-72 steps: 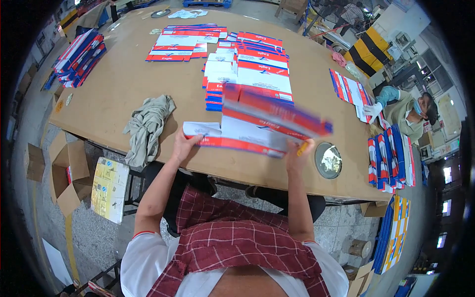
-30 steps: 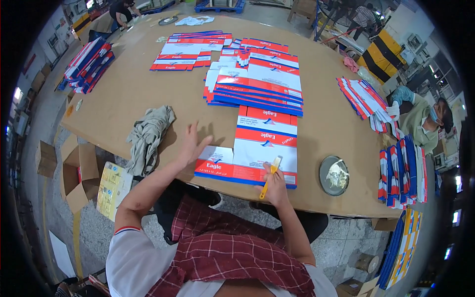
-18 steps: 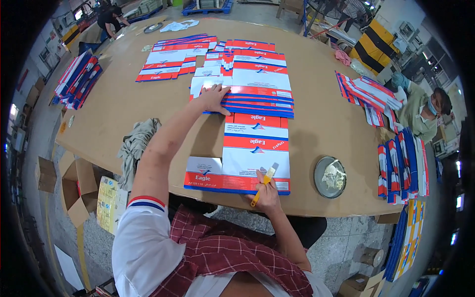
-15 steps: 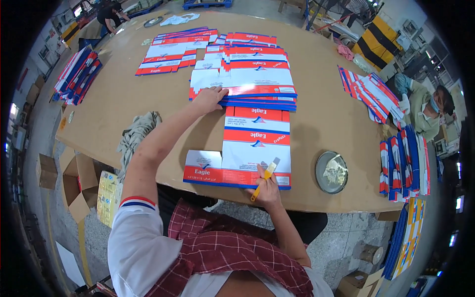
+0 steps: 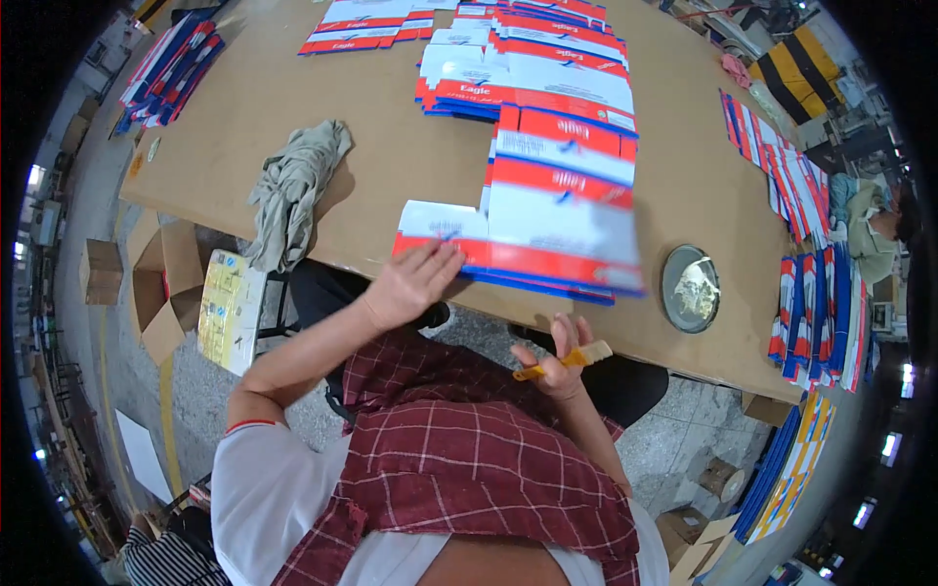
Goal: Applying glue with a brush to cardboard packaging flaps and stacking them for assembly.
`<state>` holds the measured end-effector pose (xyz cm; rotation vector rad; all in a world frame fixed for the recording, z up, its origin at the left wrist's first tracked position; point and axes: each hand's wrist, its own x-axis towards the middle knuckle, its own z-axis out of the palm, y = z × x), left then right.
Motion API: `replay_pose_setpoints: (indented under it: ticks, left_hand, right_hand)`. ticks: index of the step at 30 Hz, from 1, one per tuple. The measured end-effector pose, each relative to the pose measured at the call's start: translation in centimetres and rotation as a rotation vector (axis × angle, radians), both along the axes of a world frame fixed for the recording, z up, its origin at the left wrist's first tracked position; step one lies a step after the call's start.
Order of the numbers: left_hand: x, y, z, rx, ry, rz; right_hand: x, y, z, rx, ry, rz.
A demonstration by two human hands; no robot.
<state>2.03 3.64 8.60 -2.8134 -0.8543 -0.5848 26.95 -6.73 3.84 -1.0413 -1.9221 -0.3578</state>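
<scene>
1. Filling the upper view, the brown table (image 5: 391, 156) runs right off at 12 o'clock, far edge cut off.
2. Up at 12 o'clock sits the carton pile (image 5: 567, 78), flat red, white and blue layers overlapping, the far end clipped by the frame.
3. And here's the front carton (image 5: 557, 225), by the table's near edge: red bands across white, blue along the border, a shorter flap out at 9 o'clock! Its 4 o'clock corner smears with blur, print lost; more blue-edged board peeks out underneath, how many layers I can't tell.
4. Left hand (image 5: 415, 283) at the carton's 8 o'clock, fingers laid over the red band; the thumb is hard to make out, so pinching or merely resting, I can't tell.
5. Right hand (image 5: 562, 369) at 6 o'clock, clear of the carton: two fingers raised, the rest pinching a brush.
6. Round grey dish (image 5: 692, 318) at 4 o'clock, pale stuff inside, its nature unclear.
7. That brush (image 5: 586, 354): yellow handle partly hidden by fingers, pale bristles toward 3 o'clock.
</scene>
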Motion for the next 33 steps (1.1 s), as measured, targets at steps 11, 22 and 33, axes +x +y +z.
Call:
replay_pose_setpoints:
  ticks: [11,22,33]
  left_hand:
    - [2.0,1.0,-2.7,-0.326,-0.143,0.254]
    - [3.5,3.6,-4.9,-0.343,-0.064,0.430]
    - [3.6,3.9,-4.6,-0.461,-0.067,0.457]
  right_hand:
    - [0.1,4.2,-2.1,-0.370,-0.082,-0.088]
    - [0.8,6.1,1.5,-0.453,0.279,0.209]
    - [-1.3,12.4,0.0,-1.103,1.932,0.578]
